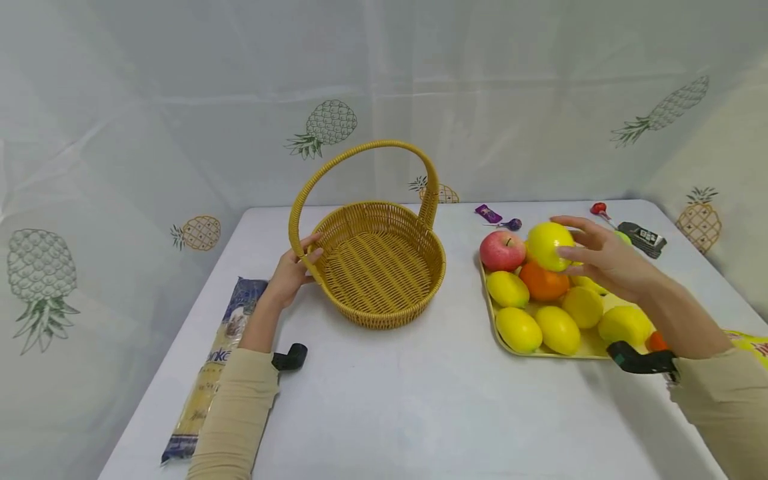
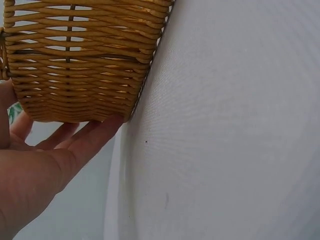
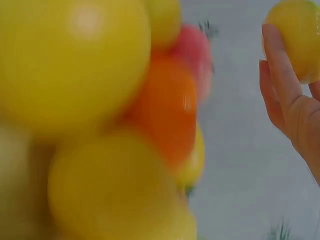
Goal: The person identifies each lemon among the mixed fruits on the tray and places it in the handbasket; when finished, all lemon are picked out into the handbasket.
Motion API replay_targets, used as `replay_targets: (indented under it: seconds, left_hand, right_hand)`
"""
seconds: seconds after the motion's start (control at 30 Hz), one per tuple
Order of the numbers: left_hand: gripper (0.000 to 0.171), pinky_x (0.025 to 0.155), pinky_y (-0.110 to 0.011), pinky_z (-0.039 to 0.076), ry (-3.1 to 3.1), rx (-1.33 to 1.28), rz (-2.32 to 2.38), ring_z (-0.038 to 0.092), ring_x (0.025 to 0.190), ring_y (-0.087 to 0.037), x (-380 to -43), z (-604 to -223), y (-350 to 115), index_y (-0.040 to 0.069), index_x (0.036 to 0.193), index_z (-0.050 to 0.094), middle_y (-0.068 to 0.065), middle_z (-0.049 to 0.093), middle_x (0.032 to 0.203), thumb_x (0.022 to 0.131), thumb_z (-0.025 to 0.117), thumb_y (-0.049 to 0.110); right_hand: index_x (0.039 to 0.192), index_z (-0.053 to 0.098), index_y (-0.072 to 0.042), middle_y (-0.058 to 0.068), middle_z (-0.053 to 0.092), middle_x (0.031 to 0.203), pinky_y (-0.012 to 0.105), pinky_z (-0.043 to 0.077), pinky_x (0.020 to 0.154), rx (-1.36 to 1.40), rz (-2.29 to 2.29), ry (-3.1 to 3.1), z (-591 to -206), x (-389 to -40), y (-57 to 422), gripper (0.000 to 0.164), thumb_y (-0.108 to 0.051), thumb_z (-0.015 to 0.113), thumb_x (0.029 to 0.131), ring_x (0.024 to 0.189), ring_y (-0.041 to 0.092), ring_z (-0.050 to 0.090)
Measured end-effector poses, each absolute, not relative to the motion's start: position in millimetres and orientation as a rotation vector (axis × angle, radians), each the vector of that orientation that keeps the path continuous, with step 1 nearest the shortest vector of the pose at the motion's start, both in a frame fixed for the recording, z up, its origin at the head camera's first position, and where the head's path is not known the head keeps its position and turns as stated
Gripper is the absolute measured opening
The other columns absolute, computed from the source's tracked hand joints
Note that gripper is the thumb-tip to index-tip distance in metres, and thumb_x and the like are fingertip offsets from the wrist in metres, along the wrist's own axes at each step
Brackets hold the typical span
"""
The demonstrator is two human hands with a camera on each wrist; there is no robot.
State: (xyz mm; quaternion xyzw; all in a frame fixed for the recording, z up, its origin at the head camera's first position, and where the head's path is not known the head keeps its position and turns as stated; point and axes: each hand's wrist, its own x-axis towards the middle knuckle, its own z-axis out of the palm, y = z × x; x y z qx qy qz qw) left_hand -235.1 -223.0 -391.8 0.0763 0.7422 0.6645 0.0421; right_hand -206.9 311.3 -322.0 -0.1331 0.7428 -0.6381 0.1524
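At the left of the table my left hand (image 1: 289, 275) grips the side of a round wicker basket (image 1: 382, 320) by the foot of its tall hoop handle. In the left wrist view, the fingers (image 2: 95, 135) lie along the outside of the woven wall, low down. My right hand (image 1: 612, 257) holds a round yellow fruit (image 1: 547, 245) between thumb and fingers, above a shallow yellow tray (image 1: 491, 320) of fruit. The same yellow fruit (image 3: 297, 40) shows at the top right of the right wrist view. The basket stands upright, its floor bare.
In the tray lie a red apple (image 1: 503, 251), an orange (image 1: 543, 281) and several lemons (image 1: 558, 330). A long packet of pasta (image 1: 210, 373) lies left of the left arm. Lollipops (image 1: 512, 225), a purple sweet (image 1: 489, 213) and a black packet (image 1: 642, 239) sit along the back.
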Motion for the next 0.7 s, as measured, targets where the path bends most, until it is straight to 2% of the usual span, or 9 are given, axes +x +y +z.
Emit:
replay_targets:
  seconds: [0.1, 0.17, 0.3, 0.5, 0.7]
  left_hand:
    - [0.053, 0.093, -0.055, 0.046, 2.271, 0.222, 2.035, 0.044, 0.125, -0.043, -235.9, -392.5, -223.4, 0.013, 0.153, 0.032, -0.014, 0.029, 0.153, 0.103, 0.049, 0.022]
    - [0.053, 0.094, -0.056, 0.045, 2.259, 0.215, 2.040, 0.044, 0.126, -0.043, -236.4, -392.9, -223.1, 0.013, 0.153, 0.032, -0.014, 0.028, 0.154, 0.103, 0.050, 0.022]
    - [0.053, 0.095, -0.057, 0.043, 2.247, 0.204, 2.048, 0.043, 0.127, -0.042, -235.9, -393.1, -222.9, 0.012, 0.153, 0.032, -0.013, 0.026, 0.155, 0.103, 0.049, 0.021]
    - [0.053, 0.093, -0.055, 0.046, 2.260, 0.199, 2.055, 0.044, 0.126, -0.043, -234.9, -392.3, -223.0, 0.012, 0.152, 0.033, -0.015, 0.031, 0.152, 0.103, 0.050, 0.021]
    - [0.052, 0.094, -0.057, 0.045, 2.259, 0.195, 2.064, 0.045, 0.125, -0.044, -235.9, -392.1, -222.5, 0.012, 0.152, 0.033, -0.017, 0.034, 0.150, 0.103, 0.049, 0.019]
  right_hand:
    - [0.149, 0.031, -0.024, 0.011, 0.024, 0.150, 0.027, 0.051, 0.088, -0.375, -1.679, 2.171, -317.3, -211.9, 264.5, 0.056, -0.016, 0.055, 0.100, 0.113, 0.017, 0.051]
    - [0.151, 0.029, -0.018, 0.016, 0.025, 0.151, 0.030, 0.051, 0.089, -0.391, -1.643, 2.134, -317.5, -216.4, 235.9, 0.060, -0.019, 0.059, 0.099, 0.116, 0.024, 0.049]
    - [0.150, 0.032, -0.011, 0.016, 0.032, 0.147, 0.036, 0.051, 0.090, -0.453, -1.657, 2.007, -323.3, -227.4, 181.0, 0.065, -0.015, 0.065, 0.094, 0.117, 0.032, 0.049]
    - [0.145, 0.041, -0.011, 0.015, 0.040, 0.140, 0.045, 0.050, 0.091, -0.534, -1.584, 1.950, -332.0, -231.7, 105.8, 0.061, -0.011, 0.069, 0.091, 0.114, 0.033, 0.050]
    - [0.141, 0.048, -0.012, 0.017, 0.042, 0.137, 0.050, 0.051, 0.089, -0.508, -1.510, 1.995, -342.0, -232.3, 56.6, 0.059, -0.010, 0.074, 0.087, 0.103, 0.030, 0.058]
